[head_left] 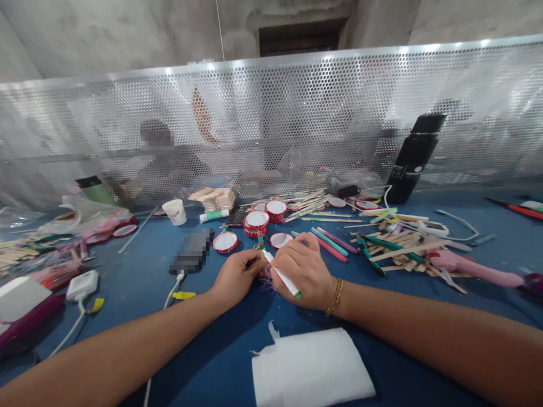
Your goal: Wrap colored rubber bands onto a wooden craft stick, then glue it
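Observation:
My right hand [303, 274] is closed around a white marker with a green end [289, 284], its tip pointing up and left. My left hand [240, 274] pinches a thin upright stick with green and red bands [260, 240], right at the marker's tip. Whether the tip touches the stick I cannot tell. Tangled purple and blue thread [268, 284] shows beneath and between the hands. Just beyond them are round red-rimmed pieces with white faces, among them a flat one [225, 242] and a small stack [255, 220]. Pink, teal and purple markers [330, 243] lie past my right hand.
A folded white cloth [314, 367] lies in front of me. A phone [192, 251] on a white cable is at the left, near a paper cup [175, 212]. Wooden sticks, green-handled pliers [369, 254] and a pink glue gun [475, 265] lie right. A perforated metal screen [297, 113] stands behind.

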Action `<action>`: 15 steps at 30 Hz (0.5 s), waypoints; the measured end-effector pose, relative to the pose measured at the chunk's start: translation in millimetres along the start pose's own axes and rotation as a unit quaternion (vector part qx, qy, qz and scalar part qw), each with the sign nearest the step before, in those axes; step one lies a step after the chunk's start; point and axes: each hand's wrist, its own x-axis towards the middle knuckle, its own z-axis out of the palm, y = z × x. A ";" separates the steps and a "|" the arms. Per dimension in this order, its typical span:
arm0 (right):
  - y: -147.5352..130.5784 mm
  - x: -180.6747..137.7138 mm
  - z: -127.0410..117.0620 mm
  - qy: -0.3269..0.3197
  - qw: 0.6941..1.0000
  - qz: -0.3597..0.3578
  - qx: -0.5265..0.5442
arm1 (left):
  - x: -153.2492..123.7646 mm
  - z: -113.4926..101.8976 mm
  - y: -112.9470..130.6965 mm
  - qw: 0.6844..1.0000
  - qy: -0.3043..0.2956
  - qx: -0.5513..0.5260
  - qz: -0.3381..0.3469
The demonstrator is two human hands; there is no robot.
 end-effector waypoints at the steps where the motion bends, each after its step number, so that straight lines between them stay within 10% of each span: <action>1: 0.0 0.2 -0.2 -0.003 1.000 -0.002 0.001 | -0.1 0.0 0.2 1.000 0.000 0.000 0.002; 15: 1.2 -0.2 -0.7 0.004 1.000 -0.007 0.011 | -0.2 0.3 2.3 1.000 -0.007 -0.006 0.007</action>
